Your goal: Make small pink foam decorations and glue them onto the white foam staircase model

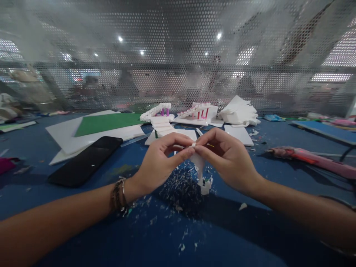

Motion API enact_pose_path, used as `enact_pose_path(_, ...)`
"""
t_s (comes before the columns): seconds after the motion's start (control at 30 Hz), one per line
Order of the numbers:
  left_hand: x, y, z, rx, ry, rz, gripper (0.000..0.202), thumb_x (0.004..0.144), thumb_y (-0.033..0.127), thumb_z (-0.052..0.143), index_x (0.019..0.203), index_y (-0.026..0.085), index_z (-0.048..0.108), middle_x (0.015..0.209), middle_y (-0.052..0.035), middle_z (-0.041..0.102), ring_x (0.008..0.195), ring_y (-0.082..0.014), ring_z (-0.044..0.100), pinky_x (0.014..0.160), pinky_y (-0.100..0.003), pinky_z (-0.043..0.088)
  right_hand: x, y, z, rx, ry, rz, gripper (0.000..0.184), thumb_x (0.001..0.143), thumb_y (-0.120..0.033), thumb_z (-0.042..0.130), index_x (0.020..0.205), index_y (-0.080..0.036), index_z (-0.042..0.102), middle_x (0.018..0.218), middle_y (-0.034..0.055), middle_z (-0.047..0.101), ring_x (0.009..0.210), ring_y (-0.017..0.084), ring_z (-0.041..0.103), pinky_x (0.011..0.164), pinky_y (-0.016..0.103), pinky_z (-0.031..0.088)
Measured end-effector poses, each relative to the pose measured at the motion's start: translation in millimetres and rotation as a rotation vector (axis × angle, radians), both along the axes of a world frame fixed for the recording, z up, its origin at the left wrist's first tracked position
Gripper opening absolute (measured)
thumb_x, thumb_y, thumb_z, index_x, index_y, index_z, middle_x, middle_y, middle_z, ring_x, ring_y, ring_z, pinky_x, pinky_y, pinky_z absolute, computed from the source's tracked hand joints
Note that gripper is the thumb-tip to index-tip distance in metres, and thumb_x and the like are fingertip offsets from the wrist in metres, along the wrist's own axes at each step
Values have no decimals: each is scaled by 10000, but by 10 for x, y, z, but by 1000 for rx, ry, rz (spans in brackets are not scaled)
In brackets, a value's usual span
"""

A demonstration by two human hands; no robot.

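My left hand [167, 155] and my right hand [226, 157] meet in front of me, thumbs and fingertips pinched together. Between them is a small white piece [194, 145], mostly covered by the fingers; it looks like foam or paper, but I cannot tell which. Just below the fingertips shows a white strip [198, 163], and it is unclear whether it is joined to the pinched piece. Lower down, a small white curled scrap [205, 187] lies on the blue table among many fine white shavings [180, 191].
Small white models with purple posts [166, 111] and red posts [202, 113] stand behind my hands. A black phone [86, 161], a green sheet [108, 124] and white sheets lie left. At right are a pink pen-like tool with a metal tip [311, 159] and a blue board [328, 130].
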State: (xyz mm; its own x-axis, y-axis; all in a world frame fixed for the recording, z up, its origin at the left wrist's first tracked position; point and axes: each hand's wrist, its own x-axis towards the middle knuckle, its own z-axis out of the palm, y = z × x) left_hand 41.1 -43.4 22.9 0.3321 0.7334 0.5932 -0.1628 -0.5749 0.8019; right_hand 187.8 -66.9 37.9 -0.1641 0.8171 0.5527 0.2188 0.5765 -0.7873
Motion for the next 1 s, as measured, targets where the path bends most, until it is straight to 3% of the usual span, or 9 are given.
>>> enact_pose_path(0.13, -3, 42, -13, -31, -26, -72, 61, 696, 123, 604, 738, 167, 597, 778, 22, 597, 764, -73, 562, 710, -154, 455, 5, 9, -9, 45, -11, 23, 67, 722, -170, 544, 724, -171, 477, 686, -22, 503, 615, 63, 507, 525, 181, 426)
enact_pose_path(0.33, -25, 78, 8, -28, 25, -45, 58, 697, 132, 604, 746, 162, 596, 780, 11, 603, 740, -81, 565, 702, -171, 461, 34, 52, -20, 126, -73, 61, 112, 731, -168, 533, 813, -178, 458, 749, -7, 504, 696, 83, 512, 629, 220, 453)
enact_pose_path(0.47, -28, 66, 16, 17, 61, -35, 59, 744, 152, 556, 784, 169, 595, 891, -14, 610, 872, -110, 555, 797, -215, 434, 69, 116, -43, 120, -151, 71, 223, 716, -203, 564, 888, -179, 424, 780, 1, 516, 742, 99, 522, 714, 263, 449)
enact_pose_path(0.57, -35, 67, 25, 27, 75, -7, 50, 752, 177, 548, 789, 178, 582, 953, -28, 608, 926, -133, 542, 844, -262, 411, 94, 140, -41, 130, -198, 53, 227, 731, -225, 556, 902, -185, 412, 746, -6, 535, 685, 95, 531, 645, 246, 453)
enact_pose_path(0.77, -49, 104, 57, -73, 84, 55, 50, 720, 187, 577, 755, 154, 565, 804, -28, 629, 734, -113, 571, 697, -221, 447, 130, 102, 43, 335, -412, -79, 127, 765, -167, 505, 887, -179, 469, 784, 11, 568, 729, 104, 544, 646, 228, 441)
enact_pose_path(0.87, -41, 95, 57, -118, 75, 42, 49, 706, 179, 590, 734, 150, 563, 709, 4, 598, 656, -91, 548, 629, -190, 439, 134, 91, 60, 330, -517, -102, 119, 784, -138, 465, 896, -163, 496, 786, 17, 589, 721, 96, 552, 638, 211, 435)
enact_pose_path(1.0, -31, 73, 51, -125, 63, 30, 24, 723, 170, 573, 738, 152, 569, 686, 18, 583, 635, -73, 525, 595, -164, 419, 140, 96, 63, 302, -480, -69, 151, 782, -208, 495, 921, -151, 482, 696, -5, 582, 656, 86, 553, 603, 194, 435)
